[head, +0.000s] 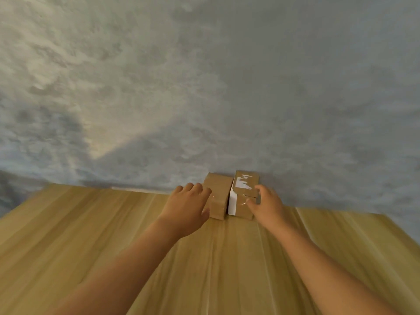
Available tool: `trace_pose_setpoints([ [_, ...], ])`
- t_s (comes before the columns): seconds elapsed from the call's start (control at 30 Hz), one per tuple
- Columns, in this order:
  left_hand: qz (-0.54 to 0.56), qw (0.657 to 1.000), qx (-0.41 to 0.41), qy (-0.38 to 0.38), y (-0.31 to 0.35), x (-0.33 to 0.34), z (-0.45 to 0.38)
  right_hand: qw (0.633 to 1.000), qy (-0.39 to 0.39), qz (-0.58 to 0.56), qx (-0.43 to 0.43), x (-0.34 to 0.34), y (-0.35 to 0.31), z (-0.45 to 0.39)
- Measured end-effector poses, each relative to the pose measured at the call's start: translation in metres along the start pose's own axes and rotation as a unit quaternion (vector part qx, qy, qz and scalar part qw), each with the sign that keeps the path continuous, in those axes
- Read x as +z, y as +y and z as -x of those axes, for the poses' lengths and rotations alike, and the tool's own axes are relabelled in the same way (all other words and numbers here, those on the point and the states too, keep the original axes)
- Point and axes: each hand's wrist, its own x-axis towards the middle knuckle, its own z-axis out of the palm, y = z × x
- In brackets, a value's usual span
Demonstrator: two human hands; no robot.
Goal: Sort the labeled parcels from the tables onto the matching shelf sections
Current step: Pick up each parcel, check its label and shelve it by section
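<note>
Both forearms enter from the bottom edge and reach forward over the wooden surface (113, 235) toward two small cardboard parcels at its far edge.

Left hand (188, 208): the grip lies against the left side of the left parcel (218, 196). Fingers are loosely bent and close together, with the fingertips at the parcel's upper left edge. The thumb points forward along the lower front corner of the parcel. Whether the thumb presses the cardboard or only lies beside it cannot be told. The grip does not wrap round the parcel.

Right hand (266, 205): the grip is curled on the right parcel (244, 192). The thumb rests on the front face near the top edge, and the bent fingers reach over the right side of the top face. The parcel sits between thumb and fingers, so this grip pinches its near right corner.

Parcels: both stand on the surface, side by side, with only a narrow dark gap between them; contact between them cannot be confirmed. The right parcel has a white strip down the left part of its front face and torn white label remnants on its top. Clear tape glints on the front faces of both. No label text is legible.

Surroundings: the parcels stand just before a mottled grey-blue wall (227, 76), which fills the upper part of the view. A pale patch of light falls on the wall to the left. The surface has light wood grain running toward the wall.
</note>
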Motion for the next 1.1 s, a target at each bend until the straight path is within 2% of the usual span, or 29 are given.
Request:
trace_pose_setpoints([
  [0.23,0.013,1.0,0.011,-0.018,-0.025,0.03,-0.039,0.981,0.007,-0.125,0.15,0.028,0.006,-0.07],
  [0.37,0.025,0.999,0.001,-0.023,-0.035,0.042,-0.051,0.959,-0.054,-0.191,0.204,0.034,0.016,-0.087],
  [0.7,0.056,0.998,-0.016,-0.024,-0.022,0.051,-0.059,0.921,-0.168,-0.312,0.163,0.044,0.031,-0.09],
  [1.03,0.099,0.995,-0.023,-0.024,0.007,0.044,-0.06,0.891,-0.127,-0.407,0.157,0.037,0.026,-0.059],
  [1.1,0.137,0.989,-0.042,-0.035,0.012,0.04,-0.061,0.898,-0.111,-0.401,0.143,0.032,0.03,-0.054],
])
